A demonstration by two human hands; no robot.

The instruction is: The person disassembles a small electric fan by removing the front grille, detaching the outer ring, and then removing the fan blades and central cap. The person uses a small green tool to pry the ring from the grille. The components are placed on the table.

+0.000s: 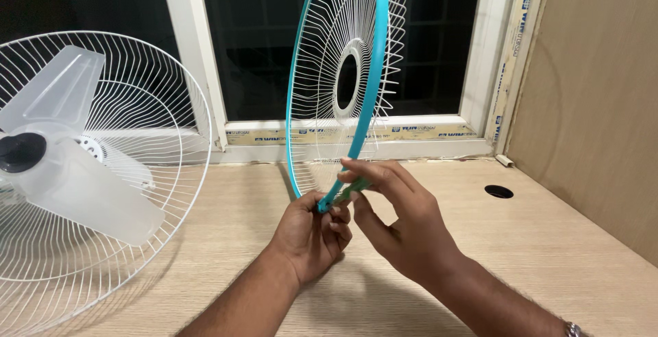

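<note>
A round white wire fan guard with a teal plastic rim [346,83] is held upright on edge above the pale wooden desk [548,241], its lowest point nearest the body and the disc rising up and away toward the dark window [260,35]. The left hand [312,231] is closed around the rim's bottom end from below. The right hand [404,224] is set just right of it, fingers [370,172] pinched narrowly on a small green piece [353,189] at the rim. A white fan with translucent blades [75,172] lies at far left.

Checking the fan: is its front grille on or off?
Off. The grille stands apart in both hands, and the fan's blades are bare.
</note>
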